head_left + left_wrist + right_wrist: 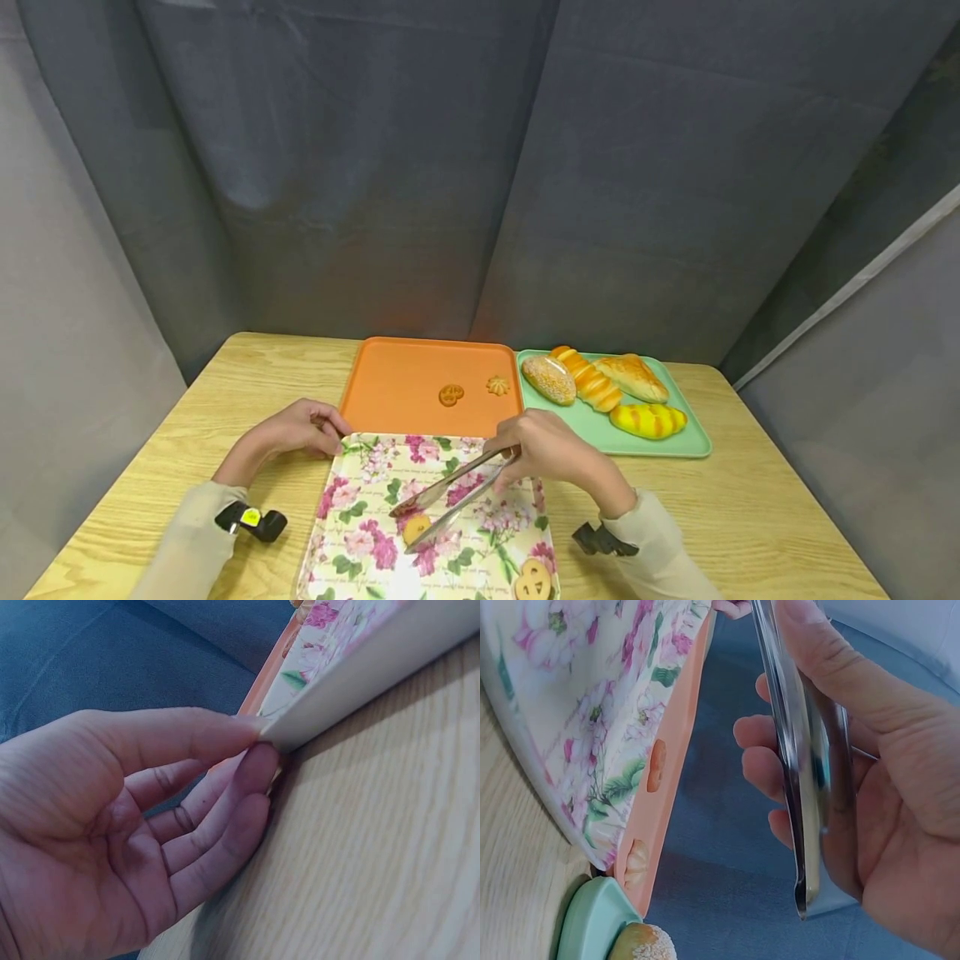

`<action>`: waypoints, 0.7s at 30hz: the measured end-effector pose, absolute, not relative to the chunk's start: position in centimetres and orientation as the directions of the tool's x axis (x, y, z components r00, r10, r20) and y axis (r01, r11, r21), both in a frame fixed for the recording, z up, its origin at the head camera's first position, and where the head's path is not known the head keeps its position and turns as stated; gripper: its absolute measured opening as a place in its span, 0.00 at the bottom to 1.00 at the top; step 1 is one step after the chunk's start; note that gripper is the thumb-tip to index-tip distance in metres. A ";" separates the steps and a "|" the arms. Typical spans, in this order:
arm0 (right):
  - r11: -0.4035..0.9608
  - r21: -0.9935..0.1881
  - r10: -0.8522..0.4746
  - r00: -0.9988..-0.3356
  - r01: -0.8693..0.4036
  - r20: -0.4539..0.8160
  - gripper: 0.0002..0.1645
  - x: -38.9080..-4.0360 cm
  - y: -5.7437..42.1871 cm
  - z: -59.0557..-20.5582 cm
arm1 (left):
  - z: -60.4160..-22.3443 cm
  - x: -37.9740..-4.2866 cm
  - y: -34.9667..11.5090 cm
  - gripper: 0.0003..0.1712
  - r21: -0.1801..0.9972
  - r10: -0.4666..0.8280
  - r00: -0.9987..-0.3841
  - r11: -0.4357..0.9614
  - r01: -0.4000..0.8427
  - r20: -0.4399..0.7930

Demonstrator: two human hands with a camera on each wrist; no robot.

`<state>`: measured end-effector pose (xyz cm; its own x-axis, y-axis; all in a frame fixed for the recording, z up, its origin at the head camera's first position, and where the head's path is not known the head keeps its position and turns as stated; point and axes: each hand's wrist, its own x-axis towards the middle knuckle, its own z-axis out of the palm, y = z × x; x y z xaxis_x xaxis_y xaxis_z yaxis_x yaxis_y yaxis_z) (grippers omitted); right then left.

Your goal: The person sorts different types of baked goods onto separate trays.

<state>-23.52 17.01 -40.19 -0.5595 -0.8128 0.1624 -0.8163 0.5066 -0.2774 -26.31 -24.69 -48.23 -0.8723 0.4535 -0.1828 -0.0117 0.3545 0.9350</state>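
My left hand [298, 429] pinches the far left corner of a floral tray [360, 508]. In the left wrist view, the thumb and a finger [259, 766] meet at the tray's rim. Metal tongs [459, 498] are gripped in my right hand [543, 450], over the floral tray. A small round cookie [416, 527] lies between the tongs' two arms near their tips; whether they touch it, I cannot tell. Another cookie [533, 580], larger and with cut-out holes, sits at the tray's near right corner. The right wrist view shows the tongs [802, 765] lengthwise along the palm.
Behind the floral tray, an orange tray [405, 379] carries a brown pretzel-shaped cookie [451, 395] and a flower-shaped cookie [497, 385]. To its right, a green tray [585, 433] bears several breads, including a yellow one [648, 421]. Grey curtains surround the wooden table [750, 500].
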 end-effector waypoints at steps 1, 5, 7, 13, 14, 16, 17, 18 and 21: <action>0.511 -0.277 -0.810 -0.564 -0.814 0.163 0.27 -23.5 17.0 -40.2 | -48.3 -26.3 -24.7 0.18 0.935 0.454 -0.872 0.354 -0.011 -0.182; 0.534 -0.259 -0.795 -0.582 -0.805 0.172 0.28 -23.5 16.8 -40.4 | -48.4 -26.3 -24.7 0.18 0.935 0.450 -0.875 0.354 -0.009 -0.179; 0.536 -0.246 -0.792 -0.582 -0.808 0.185 0.28 -23.5 16.8 -40.5 | -48.3 -26.3 -24.6 0.18 0.935 0.449 -0.876 0.354 -0.009 -0.178; 0.529 -0.189 -0.791 -0.561 -0.827 0.243 0.27 -23.6 16.7 -40.6 | -48.2 -26.3 -24.7 0.18 0.934 0.444 -0.877 0.358 -0.014 -0.183; 0.527 -0.181 -0.792 -0.557 -0.831 0.251 0.26 -23.6 16.7 -40.7 | -48.3 -26.4 -24.7 0.18 0.934 0.442 -0.878 0.358 -0.016 -0.184; 0.520 -0.173 -0.793 -0.548 -0.836 0.265 0.26 -23.6 16.7 -40.7 | -48.3 -26.4 -24.7 0.18 0.933 0.446 -0.877 0.359 -0.010 -0.181; 0.518 -0.170 -0.794 -0.545 -0.839 0.269 0.25 -23.6 16.7 -40.7 | -48.3 -26.4 -24.7 0.18 0.932 0.442 -0.877 0.361 -0.017 -0.187; 0.514 -0.168 -0.796 -0.541 -0.841 0.273 0.25 -23.5 16.6 -40.7 | -48.3 -26.4 -24.7 0.18 0.932 0.443 -0.876 0.361 -0.017 -0.188; 0.513 -0.168 -0.795 -0.540 -0.842 0.277 0.25 -23.5 16.7 -40.6 | -48.4 -26.4 -24.7 0.18 0.932 0.453 -0.872 0.363 -0.009 -0.184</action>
<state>-23.47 16.65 -40.61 -0.5396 -0.7951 0.2769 -0.8419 0.5127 -0.1683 -26.43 -24.69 -48.36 -0.8725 0.4525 -0.1845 -0.0087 0.3631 0.9317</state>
